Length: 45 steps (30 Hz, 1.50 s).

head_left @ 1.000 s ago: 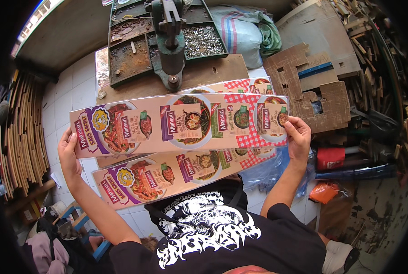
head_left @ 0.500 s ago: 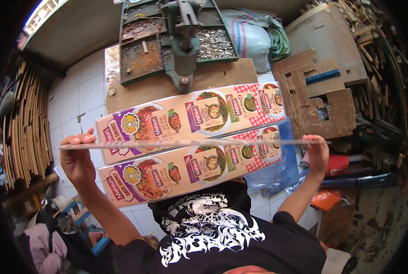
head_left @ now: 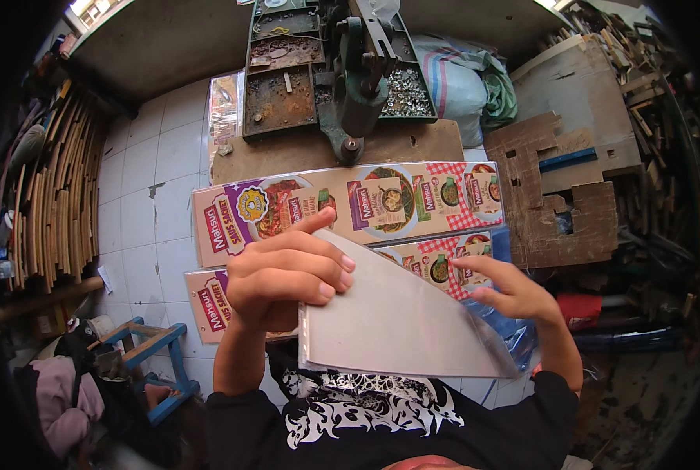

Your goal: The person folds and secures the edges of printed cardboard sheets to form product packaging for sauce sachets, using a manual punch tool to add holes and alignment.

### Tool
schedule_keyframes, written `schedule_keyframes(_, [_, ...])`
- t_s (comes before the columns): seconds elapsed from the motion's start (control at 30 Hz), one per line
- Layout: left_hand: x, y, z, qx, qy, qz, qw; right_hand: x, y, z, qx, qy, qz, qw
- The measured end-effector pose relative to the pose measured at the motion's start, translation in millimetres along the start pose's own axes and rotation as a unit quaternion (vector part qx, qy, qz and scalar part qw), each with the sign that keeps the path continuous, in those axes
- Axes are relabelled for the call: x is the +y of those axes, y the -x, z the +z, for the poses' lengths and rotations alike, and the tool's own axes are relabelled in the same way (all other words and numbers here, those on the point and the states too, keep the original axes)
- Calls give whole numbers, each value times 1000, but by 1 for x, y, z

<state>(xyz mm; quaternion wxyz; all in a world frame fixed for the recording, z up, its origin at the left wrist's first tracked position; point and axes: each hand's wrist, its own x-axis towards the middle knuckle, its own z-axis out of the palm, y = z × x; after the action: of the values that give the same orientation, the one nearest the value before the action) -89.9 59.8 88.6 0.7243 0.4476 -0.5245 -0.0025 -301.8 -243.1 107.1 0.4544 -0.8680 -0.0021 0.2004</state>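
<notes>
The floor of pale square tiles [head_left: 142,168] runs out beyond and left of the hands. Straight ahead of them a brown wooden board [head_left: 412,145] carries a rusty green metal press [head_left: 350,74] and trays of small metal bits. Far left, a stack of curved wooden strips [head_left: 48,204] leans; below it stands a blue wooden stool [head_left: 158,356]. To the right lie cut brown cardboard pieces [head_left: 557,200] and a striped woven sack [head_left: 463,78].
</notes>
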Motion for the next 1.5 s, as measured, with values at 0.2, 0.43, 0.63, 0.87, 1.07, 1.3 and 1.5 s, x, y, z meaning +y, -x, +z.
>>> schedule_keyframes(0.2, [-5, 13, 7, -7, -4, -16, 1000, 28, -33, 59, -76, -340, 64, 935])
schedule_keyframes(0.43, [-31, 33, -12, -3, -140, -294, 945, 14, -26, 27, 153, -249, 110, 950])
schedule_keyframes(0.63, [-46, 9, -16, 73, 165, -613, 769, 35, -46, 12, 250, -54, 63, 965])
schedule_keyframes(0.87, [-74, 10, -19, 71, 117, -577, 805, 39, -78, -1, 279, 10, -2, 960])
schedule_keyframes(1.07, [-86, 18, -28, 107, 124, -571, 804, 46, -101, -10, 261, 39, -20, 964])
schedule_keyframes(1.3, [-89, 24, -30, 117, 144, -569, 801, 57, -107, -9, 256, 42, -23, 965])
schedule_keyframes(1.5, [-95, 29, -31, 122, 166, -560, 802, 57, -110, -9, 255, 59, -21, 965])
